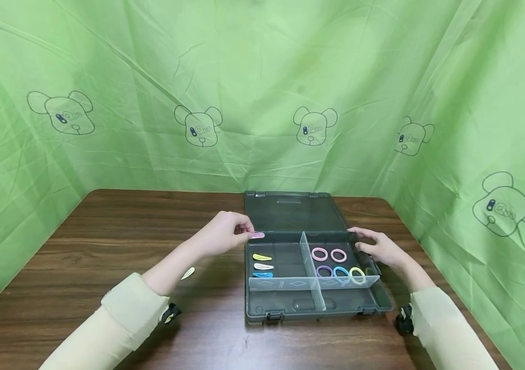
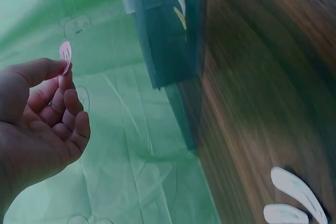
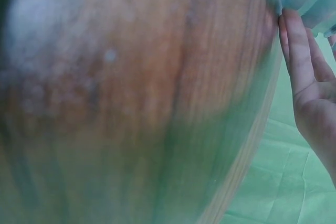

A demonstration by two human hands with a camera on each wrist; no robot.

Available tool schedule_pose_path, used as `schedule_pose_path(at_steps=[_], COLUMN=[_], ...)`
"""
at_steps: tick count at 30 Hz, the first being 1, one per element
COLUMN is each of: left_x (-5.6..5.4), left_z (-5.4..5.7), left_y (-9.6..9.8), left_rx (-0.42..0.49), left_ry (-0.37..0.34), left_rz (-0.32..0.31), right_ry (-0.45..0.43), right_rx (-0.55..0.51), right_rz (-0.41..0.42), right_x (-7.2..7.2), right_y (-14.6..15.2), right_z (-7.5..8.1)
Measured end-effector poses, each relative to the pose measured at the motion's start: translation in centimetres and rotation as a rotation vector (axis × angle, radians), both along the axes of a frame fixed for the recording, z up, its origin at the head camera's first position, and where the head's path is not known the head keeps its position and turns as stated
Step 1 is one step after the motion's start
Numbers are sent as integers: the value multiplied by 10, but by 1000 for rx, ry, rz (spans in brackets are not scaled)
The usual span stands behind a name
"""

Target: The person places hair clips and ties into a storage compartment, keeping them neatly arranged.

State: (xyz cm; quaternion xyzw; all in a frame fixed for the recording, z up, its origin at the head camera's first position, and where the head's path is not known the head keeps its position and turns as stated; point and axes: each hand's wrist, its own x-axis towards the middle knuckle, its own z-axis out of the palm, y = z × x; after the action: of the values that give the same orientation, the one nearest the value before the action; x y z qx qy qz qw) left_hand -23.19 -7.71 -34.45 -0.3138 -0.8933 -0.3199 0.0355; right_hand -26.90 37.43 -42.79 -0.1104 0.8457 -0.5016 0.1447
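My left hand point(image 1: 225, 234) pinches a pink snap hair clip point(image 1: 257, 235) between thumb and fingertips, over the back left corner of a dark see-through compartment box point(image 1: 262, 311). In the left wrist view the pink clip points up from the pinch. Yellow point(image 1: 262, 257), white point(image 1: 264, 266) and blue hair clips point(image 1: 263, 275) lie in a column in the left compartment. My right hand point(image 1: 382, 249) rests its loosely extended fingers on the box's right side. Pink, purple, blue and yellow hair ties point(image 1: 320, 254) lie in the back right compartment.
The box lid point(image 1: 292, 211) is folded back toward the curtain. Pale dividers point(image 1: 308, 257) split the box. Two pale hair clips point(image 2: 299, 192) lie on the wooden table point(image 1: 128, 221) left of the box, one hidden in the head view. A green curtain point(image 1: 253, 77) surrounds the table.
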Motion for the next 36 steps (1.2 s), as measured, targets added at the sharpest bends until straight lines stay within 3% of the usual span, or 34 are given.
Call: schedule_pose_path(at_steps=[19, 36], left_x=[-5, -20], left_z=[-22, -57], left_y=[52, 78], left_rx=[-3, -56], left_ry=[-24, -101], left_rz=[-164, -307], right_ry=[-10, 5], right_rx=[-5, 19], right_rz=[11, -3], right_x=[-1, -1], right_y=[0, -1], right_z=[0, 2])
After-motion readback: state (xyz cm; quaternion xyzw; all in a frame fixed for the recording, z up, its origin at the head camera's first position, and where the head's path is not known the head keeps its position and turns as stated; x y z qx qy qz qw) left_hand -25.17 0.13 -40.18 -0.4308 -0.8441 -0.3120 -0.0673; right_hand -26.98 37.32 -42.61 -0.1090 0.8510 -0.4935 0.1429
